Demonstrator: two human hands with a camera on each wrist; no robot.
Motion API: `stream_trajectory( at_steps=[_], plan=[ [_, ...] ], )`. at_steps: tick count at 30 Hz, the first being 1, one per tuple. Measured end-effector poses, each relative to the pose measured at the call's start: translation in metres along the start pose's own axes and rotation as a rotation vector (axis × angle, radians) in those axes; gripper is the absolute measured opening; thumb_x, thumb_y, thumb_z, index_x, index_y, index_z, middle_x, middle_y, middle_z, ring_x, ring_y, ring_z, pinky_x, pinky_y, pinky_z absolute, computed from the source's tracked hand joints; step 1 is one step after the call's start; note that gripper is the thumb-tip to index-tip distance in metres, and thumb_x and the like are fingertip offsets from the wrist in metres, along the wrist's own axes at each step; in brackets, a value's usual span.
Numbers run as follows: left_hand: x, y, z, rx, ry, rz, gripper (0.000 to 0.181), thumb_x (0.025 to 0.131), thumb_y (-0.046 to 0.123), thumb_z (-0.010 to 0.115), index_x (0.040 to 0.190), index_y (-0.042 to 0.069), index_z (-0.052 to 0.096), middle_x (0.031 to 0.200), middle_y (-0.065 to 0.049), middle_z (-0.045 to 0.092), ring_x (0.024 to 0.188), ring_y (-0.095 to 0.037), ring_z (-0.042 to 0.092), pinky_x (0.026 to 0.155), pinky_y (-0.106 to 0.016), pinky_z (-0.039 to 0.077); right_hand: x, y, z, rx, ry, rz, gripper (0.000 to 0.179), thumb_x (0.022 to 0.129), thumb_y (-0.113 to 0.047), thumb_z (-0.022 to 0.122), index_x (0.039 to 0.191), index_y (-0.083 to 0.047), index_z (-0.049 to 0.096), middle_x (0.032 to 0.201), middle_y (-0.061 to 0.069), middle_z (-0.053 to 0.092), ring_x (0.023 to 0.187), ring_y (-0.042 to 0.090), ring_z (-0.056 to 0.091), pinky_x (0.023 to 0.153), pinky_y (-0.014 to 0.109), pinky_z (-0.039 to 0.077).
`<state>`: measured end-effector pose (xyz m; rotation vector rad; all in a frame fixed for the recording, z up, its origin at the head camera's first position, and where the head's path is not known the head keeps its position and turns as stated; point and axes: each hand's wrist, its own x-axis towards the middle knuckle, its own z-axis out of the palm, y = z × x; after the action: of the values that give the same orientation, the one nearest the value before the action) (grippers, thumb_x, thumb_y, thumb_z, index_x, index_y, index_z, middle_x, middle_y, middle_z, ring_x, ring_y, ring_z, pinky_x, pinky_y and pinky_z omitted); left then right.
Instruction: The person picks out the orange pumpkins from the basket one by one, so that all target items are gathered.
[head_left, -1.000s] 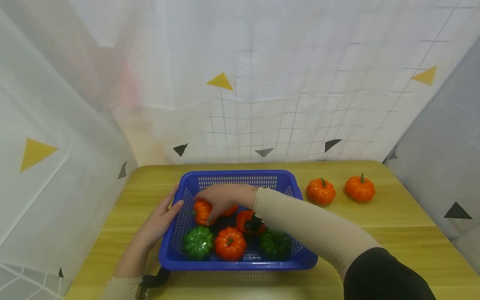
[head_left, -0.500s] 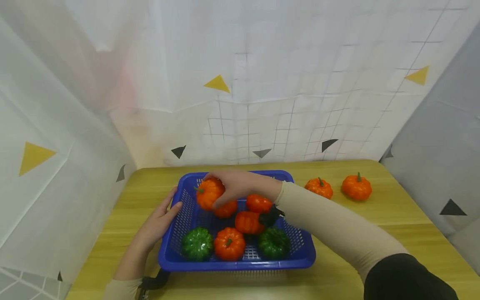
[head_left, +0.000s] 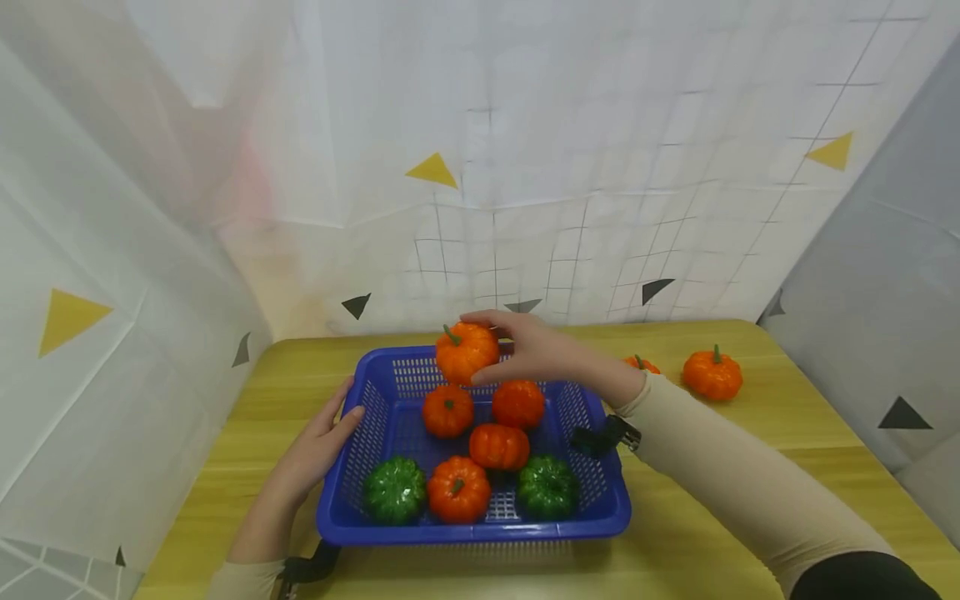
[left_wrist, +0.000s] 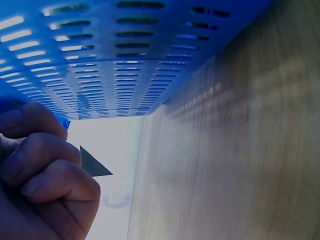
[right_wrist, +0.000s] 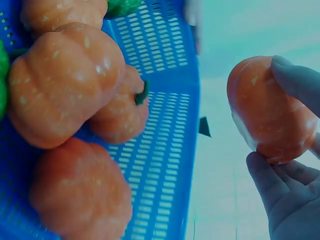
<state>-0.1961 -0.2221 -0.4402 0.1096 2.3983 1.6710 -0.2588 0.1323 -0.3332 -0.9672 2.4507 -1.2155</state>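
My right hand (head_left: 532, 350) holds a small orange pumpkin (head_left: 467, 353) between thumb and fingers, raised over the back of the blue plastic basket (head_left: 472, 532). In the right wrist view this pumpkin (right_wrist: 270, 110) is off to the side of the basket's wall. My left hand (head_left: 321, 442) grips the basket's left rim, its curled fingers (left_wrist: 65, 185) seen beside the slotted wall in the left wrist view. Inside the basket lie several orange pumpkins, among them one on its side (head_left: 498, 447), plus a green pumpkin (head_left: 395, 490) at front left and another green pumpkin (head_left: 548, 489) at front right.
Two more orange pumpkins are on the wooden table (head_left: 787, 467) right of the basket: one (head_left: 712, 375) in plain view, the other (head_left: 643, 364) mostly behind my right forearm. White sheeting (head_left: 600, 125) closes off the back and both sides.
My right hand has lifted the orange pumpkin from the basket's left side, moving it up and to the right. The left hand stays at the rim.
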Motion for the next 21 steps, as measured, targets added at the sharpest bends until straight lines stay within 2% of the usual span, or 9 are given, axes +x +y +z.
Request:
stream_trajectory(
  at_steps=[4, 9, 16, 18, 21],
  plan=[
    [-0.001, 0.0, 0.0, 0.017, 0.007, 0.001, 0.066, 0.102, 0.051, 0.047, 0.159, 0.035, 0.018, 0.153, -0.018, 0.035, 0.104, -0.033, 0.065, 0.086, -0.052, 0.054, -0.021, 0.008, -0.012, 0.009, 0.087, 0.011, 0.084, 0.078, -0.034, 0.086, 0.149, -0.024, 0.043, 0.139, -0.002, 0.051, 0.127, 0.023, 0.051, 0.095, 0.035, 0.05],
    [-0.001, -0.002, 0.0, 0.043, 0.004, 0.005, 0.068, 0.101, 0.054, 0.047, 0.159, 0.034, 0.017, 0.159, -0.013, 0.026, 0.116, -0.036, 0.058, 0.095, -0.058, 0.046, -0.048, 0.021, -0.023, 0.066, 0.142, 0.028, 0.084, 0.079, -0.029, 0.086, 0.15, -0.023, 0.041, 0.143, 0.001, 0.048, 0.13, 0.027, 0.048, 0.097, 0.039, 0.049],
    [-0.002, 0.0, 0.0, 0.001, -0.004, -0.004, 0.065, 0.101, 0.052, 0.048, 0.158, 0.038, 0.019, 0.156, -0.015, 0.03, 0.103, -0.033, 0.064, 0.084, -0.05, 0.055, -0.088, 0.042, -0.033, 0.133, 0.215, 0.108, 0.085, 0.082, -0.032, 0.083, 0.152, -0.021, 0.037, 0.148, 0.0, 0.044, 0.134, 0.027, 0.045, 0.101, 0.043, 0.046],
    [-0.002, 0.0, 0.0, 0.003, -0.001, -0.006, 0.065, 0.101, 0.052, 0.048, 0.158, 0.039, 0.019, 0.156, -0.015, 0.03, 0.103, -0.034, 0.064, 0.083, -0.051, 0.055, -0.099, 0.048, -0.036, 0.142, 0.244, 0.137, 0.085, 0.082, -0.034, 0.083, 0.153, -0.021, 0.037, 0.148, 0.001, 0.044, 0.134, 0.027, 0.044, 0.102, 0.044, 0.045],
    [-0.002, 0.0, 0.0, 0.028, 0.002, -0.005, 0.066, 0.1, 0.054, 0.047, 0.158, 0.04, 0.018, 0.158, -0.014, 0.027, 0.112, -0.036, 0.059, 0.09, -0.055, 0.051, -0.117, 0.058, -0.038, 0.16, 0.287, 0.184, 0.086, 0.082, -0.035, 0.083, 0.153, -0.024, 0.036, 0.149, 0.002, 0.043, 0.135, 0.027, 0.044, 0.102, 0.042, 0.044]
  ],
)
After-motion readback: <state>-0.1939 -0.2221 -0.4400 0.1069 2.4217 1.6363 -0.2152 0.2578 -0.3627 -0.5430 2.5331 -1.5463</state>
